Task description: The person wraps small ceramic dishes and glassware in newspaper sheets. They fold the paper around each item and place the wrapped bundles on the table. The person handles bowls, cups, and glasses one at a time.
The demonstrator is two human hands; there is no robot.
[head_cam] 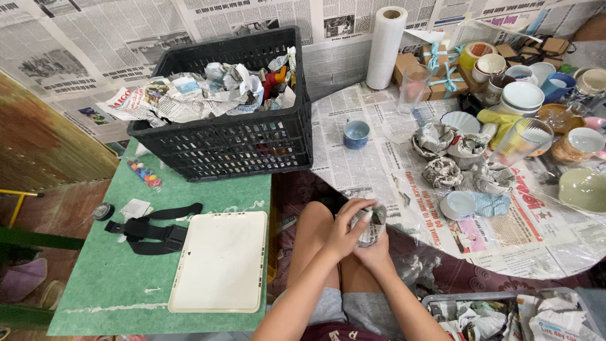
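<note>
Sat at the near edge of a round table papered over with newsprint, cups and bowls crowded toward its far right edge. Saw a black slatted crate at the far corner of a green table on the left, heaped with crumpled newspaper bundles. Noted a white tray flat at the near right corner of that green table, a black strap with buckle just beside its left edge. Marked a white roll of wrap upright at the far edge of the round table, a clear glass near it, a small blue cup alone toward the left edge. Held a newspaper-wrapped bundle over the lap, just off the round table's near edge, between both hands. Kept the left hand curled over the bundle's top and left side, fingers closed on the paper. Cupped the right hand beneath, gripping from below and mostly hidden by the bundle. Found the bundle's long axis roughly upright, tilted slightly toward the round table, both hands touching it, neither nearer than the other.
</note>
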